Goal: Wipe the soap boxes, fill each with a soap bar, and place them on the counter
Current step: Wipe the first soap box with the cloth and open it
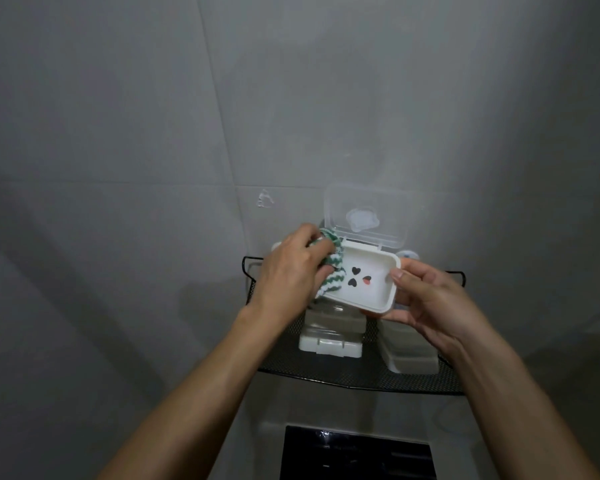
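We hold the open soap box [359, 280] above a black mesh shelf [361, 374], its clear lid [368, 211] standing up at the far side toward the grey wall [153, 133]. Our right hand [430, 303] grips the right short end of the box, thumb on the rim and fingers curled under it. Our left hand [290, 268] is closed around a green and white striped cloth [329, 268] and presses it on the left short end of the box. The long axis of the box runs from left to right between the two hands, so the empty white inside lies to the right of the cloth; we judge that the next wipe must travel this way, toward the right hand. The left hand is the nearer one for this. Two more closed soap boxes, one [329, 336] at the left and one [411, 353] at the right, rest on the shelf below. No soap bar is visible.
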`<state>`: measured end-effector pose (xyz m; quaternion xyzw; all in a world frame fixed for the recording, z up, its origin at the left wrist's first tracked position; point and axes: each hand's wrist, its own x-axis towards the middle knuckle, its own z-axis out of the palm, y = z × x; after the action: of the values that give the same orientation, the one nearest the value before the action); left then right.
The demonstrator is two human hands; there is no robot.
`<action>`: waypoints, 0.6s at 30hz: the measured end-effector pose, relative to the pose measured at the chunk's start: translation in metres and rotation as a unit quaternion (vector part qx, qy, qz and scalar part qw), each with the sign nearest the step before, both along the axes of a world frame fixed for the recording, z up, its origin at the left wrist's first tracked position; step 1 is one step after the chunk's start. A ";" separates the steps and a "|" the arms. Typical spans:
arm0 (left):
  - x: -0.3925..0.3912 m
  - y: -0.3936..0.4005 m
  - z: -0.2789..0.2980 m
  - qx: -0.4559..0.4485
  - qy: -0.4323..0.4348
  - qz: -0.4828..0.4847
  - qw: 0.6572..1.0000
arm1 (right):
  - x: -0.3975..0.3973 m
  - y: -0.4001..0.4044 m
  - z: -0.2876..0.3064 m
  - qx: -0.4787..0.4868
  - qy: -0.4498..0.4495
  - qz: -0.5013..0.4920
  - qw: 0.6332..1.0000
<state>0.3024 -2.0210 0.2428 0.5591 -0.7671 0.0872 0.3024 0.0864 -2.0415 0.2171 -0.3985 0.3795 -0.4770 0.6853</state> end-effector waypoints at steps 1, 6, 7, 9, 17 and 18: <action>0.000 -0.002 -0.003 0.011 0.026 0.007 1.000 | 0.000 0.001 0.000 -0.005 0.004 0.000 1.000; -0.007 -0.008 -0.009 0.031 0.140 0.050 0.988 | 0.002 0.004 -0.006 0.001 0.001 -0.019 1.000; -0.008 -0.008 -0.011 0.033 0.158 0.057 0.985 | 0.002 0.004 -0.007 0.001 -0.001 -0.024 1.000; -0.011 -0.005 -0.018 0.047 0.195 0.083 0.976 | 0.001 0.003 -0.007 0.004 -0.007 -0.034 0.999; -0.014 0.003 -0.035 0.152 0.325 0.092 0.929 | 0.001 0.005 -0.014 0.014 -0.017 -0.044 0.999; -0.015 0.005 -0.037 0.149 0.336 0.088 0.926 | 0.000 0.005 -0.014 0.012 -0.014 -0.044 0.999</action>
<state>0.2875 -2.0162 0.2060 0.6591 -0.5723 -0.1951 0.4472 0.0867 -2.0367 0.2027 -0.3665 0.3924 -0.5080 0.6735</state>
